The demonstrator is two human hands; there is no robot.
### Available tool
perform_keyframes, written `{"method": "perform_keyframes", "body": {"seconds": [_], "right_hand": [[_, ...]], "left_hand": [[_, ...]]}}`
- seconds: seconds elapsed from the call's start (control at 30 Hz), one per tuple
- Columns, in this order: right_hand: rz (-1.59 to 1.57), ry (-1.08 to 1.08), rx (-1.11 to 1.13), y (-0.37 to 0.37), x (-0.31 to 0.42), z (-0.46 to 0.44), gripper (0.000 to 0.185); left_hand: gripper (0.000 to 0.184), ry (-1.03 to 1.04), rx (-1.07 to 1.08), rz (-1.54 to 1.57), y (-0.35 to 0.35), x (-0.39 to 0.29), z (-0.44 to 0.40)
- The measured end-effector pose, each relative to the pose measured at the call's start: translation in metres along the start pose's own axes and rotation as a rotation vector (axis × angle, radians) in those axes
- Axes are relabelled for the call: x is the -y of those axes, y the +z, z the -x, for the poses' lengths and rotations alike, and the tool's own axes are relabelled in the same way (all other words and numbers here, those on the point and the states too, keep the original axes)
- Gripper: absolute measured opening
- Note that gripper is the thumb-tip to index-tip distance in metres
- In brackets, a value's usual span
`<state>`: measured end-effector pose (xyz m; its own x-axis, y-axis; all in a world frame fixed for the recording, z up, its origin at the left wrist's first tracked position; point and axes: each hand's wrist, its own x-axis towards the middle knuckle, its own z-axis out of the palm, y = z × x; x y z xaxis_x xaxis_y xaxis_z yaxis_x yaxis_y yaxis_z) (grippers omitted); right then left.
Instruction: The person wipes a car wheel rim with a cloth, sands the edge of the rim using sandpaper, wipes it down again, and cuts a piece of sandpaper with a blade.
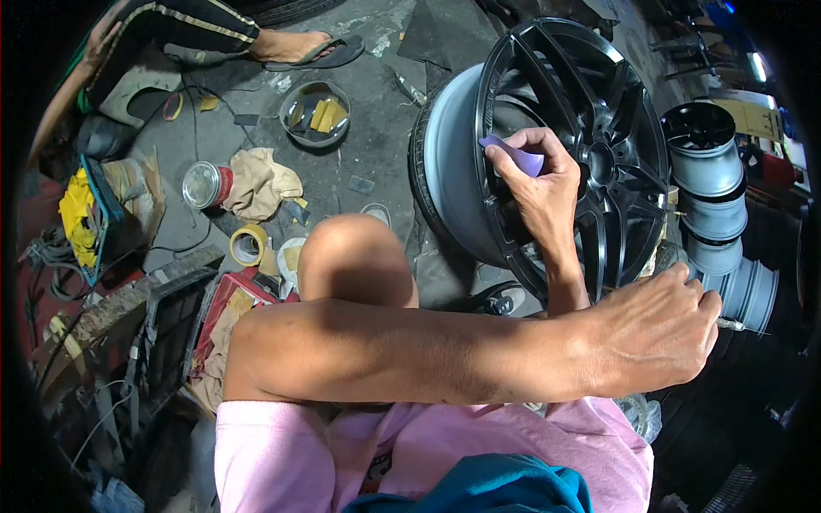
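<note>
A black multi-spoke car wheel rim stands tilted in front of me, with a grey inner barrel. My right hand is at its face, thumb and fingers pinching a bent, thin purple sheet that looks like sandpaper, close to the rim's left edge. My left arm crosses over my right forearm. My left hand is closed in a fist to the right, below the wheel. Its fingertips are turned away, and I cannot make out what, if anything, they hold.
A bowl of liquid with yellow blocks stands on the floor near a beige rag, a jar and a tape roll. More rims are stacked at right. Another person's sandalled foot is at upper left.
</note>
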<state>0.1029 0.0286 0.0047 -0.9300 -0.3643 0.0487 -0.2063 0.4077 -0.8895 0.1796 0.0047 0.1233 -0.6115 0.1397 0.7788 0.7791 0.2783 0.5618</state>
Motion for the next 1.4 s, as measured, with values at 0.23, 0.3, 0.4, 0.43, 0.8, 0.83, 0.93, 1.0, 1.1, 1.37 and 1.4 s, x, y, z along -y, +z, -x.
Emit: {"method": "perform_keyframes", "body": {"seconds": [0.23, 0.3, 0.4, 0.43, 0.8, 0.83, 0.93, 1.0, 1.1, 1.37, 1.4], "right_hand": [[-0.003, 0.019, -0.01, 0.0012, 0.0021, 0.0002, 0.017], [0.007, 0.025, 0.005, 0.001, 0.0042, 0.0008, 0.017], [-0.02, 0.064, 0.006, 0.0022, 0.0049, 0.0016, 0.017], [0.006, 0.042, 0.001, 0.0019, 0.0036, 0.0018, 0.016], [0.046, -0.049, -0.023, -0.0044, 0.0005, 0.0009, 0.017], [0.046, -0.049, -0.021, -0.0039, 0.0006, 0.0007, 0.017], [0.029, -0.024, 0.005, -0.0014, 0.0026, 0.0017, 0.018], [0.04, 0.02, -0.001, 0.0009, 0.0063, 0.0021, 0.017], [0.071, 0.014, 0.033, 0.001, 0.0055, 0.003, 0.017], [0.059, 0.0, 0.02, 0.0015, 0.0011, 0.0019, 0.016], [0.07, -0.023, 0.025, 0.0014, 0.0, 0.0019, 0.016]], "left_hand": [[0.021, -0.007, 0.026, -0.011, -0.0051, 0.0003, 0.0], [0.021, 0.001, 0.052, -0.033, -0.0035, 0.0013, -0.0019], [0.021, 0.008, 0.063, -0.027, -0.0035, 0.0021, -0.0018], [0.021, 0.007, 0.062, -0.027, -0.0029, 0.0021, -0.0015], [0.02, 0.018, 0.044, -0.055, -0.0054, 0.0025, 0.0001], [0.02, 0.016, 0.042, -0.056, -0.0056, 0.0028, -0.0001], [0.02, 0.009, 0.036, -0.044, -0.0062, 0.0035, 0.0002], [0.02, 0.037, 0.053, -0.047, -0.0063, 0.0051, 0.0014], [0.02, 0.029, 0.064, -0.053, -0.006, 0.0036, 0.0008], [0.02, 0.028, 0.04, -0.065, -0.0053, 0.0042, 0.003], [0.02, 0.044, 0.037, -0.084, -0.0048, 0.0045, 0.004]]}}
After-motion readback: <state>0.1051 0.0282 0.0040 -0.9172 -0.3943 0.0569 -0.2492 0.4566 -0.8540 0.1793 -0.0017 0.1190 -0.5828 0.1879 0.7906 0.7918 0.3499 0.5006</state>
